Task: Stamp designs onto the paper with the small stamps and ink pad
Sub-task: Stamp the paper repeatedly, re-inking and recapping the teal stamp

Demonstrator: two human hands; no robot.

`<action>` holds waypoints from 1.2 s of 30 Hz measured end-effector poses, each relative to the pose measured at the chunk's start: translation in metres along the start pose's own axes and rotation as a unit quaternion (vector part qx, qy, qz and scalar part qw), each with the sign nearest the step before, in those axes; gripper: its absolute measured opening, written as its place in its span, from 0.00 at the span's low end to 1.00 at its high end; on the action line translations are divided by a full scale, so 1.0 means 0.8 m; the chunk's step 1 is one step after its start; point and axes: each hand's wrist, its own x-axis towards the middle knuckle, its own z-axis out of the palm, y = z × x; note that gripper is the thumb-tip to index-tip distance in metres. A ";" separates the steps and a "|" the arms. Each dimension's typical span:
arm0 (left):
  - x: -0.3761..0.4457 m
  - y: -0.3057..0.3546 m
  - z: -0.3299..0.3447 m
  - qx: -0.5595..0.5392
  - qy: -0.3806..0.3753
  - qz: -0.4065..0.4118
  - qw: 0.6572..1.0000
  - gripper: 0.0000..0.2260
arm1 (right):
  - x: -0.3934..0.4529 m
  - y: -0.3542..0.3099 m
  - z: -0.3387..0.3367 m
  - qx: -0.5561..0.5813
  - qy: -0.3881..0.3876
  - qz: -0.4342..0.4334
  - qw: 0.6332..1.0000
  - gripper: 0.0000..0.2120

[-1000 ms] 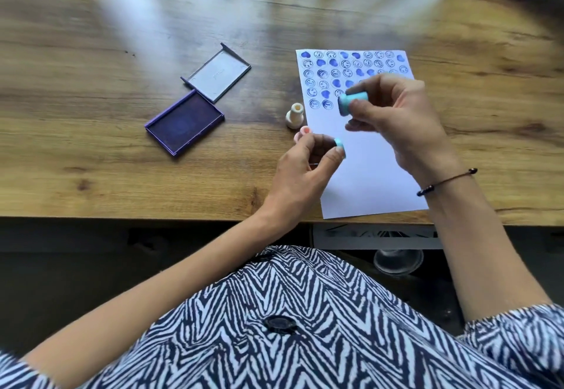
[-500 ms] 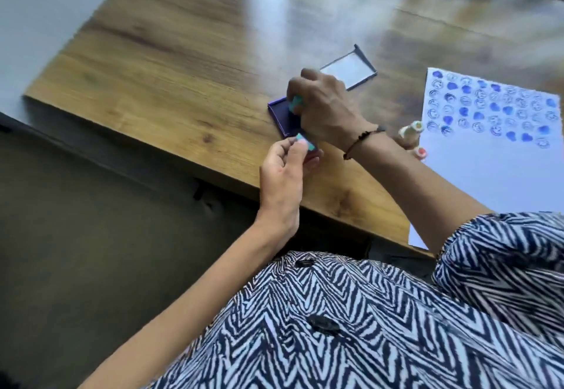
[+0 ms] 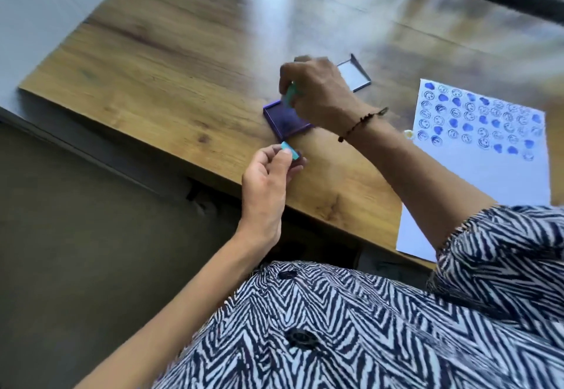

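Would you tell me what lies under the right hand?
The purple ink pad lies under the right hand, which holds a teal stamp above it; the hand covers the pad's far corner.

In my right-hand fingers, one teal stamp, blurred, tilted over the open purple ink pad; in my left, its teal cap; right of these, white paper, top rows stamped blue.

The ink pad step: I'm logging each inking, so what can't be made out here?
Head view only:
- Teal stamp: motion-blurred, its face hidden by the right hand; contact with the ink pad unclear.
- Teal piece in the left hand: mostly covered by fingers.
- Paper: near corner hidden by the sleeve.
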 end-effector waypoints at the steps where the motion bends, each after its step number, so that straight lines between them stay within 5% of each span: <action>1: 0.001 0.001 0.001 0.010 0.004 0.003 1.000 0.05 | -0.003 -0.003 0.005 -0.002 -0.009 0.002 1.000 0.08; 6: 0.000 0.000 0.009 0.042 -0.024 0.005 0.999 0.05 | -0.004 -0.001 -0.007 0.010 -0.067 0.005 0.998 0.09; 9: 0.000 -0.003 0.027 0.068 -0.094 0.036 0.993 0.06 | -0.015 0.006 -0.047 0.125 0.039 0.071 0.989 0.08; 13: -0.021 -0.019 0.072 0.175 -0.275 0.062 0.943 0.06 | -0.089 0.060 -0.109 0.230 0.261 0.195 0.917 0.09; 16: -0.036 -0.041 0.119 0.244 -0.385 0.055 0.888 0.10 | -0.155 0.113 -0.124 0.286 0.282 0.296 0.867 0.01; 19: -0.041 -0.063 0.158 0.279 -0.403 0.046 0.871 0.08 | -0.196 0.149 -0.116 0.284 0.254 0.374 0.846 0.05; 27: -0.029 -0.101 0.176 0.346 -0.361 0.139 0.855 0.11 | -0.196 0.176 -0.095 0.026 0.147 0.336 0.930 0.08; 36: -0.026 -0.103 0.175 0.347 -0.353 0.148 0.856 0.12 | -0.190 0.180 -0.096 -0.075 0.086 0.300 0.947 0.11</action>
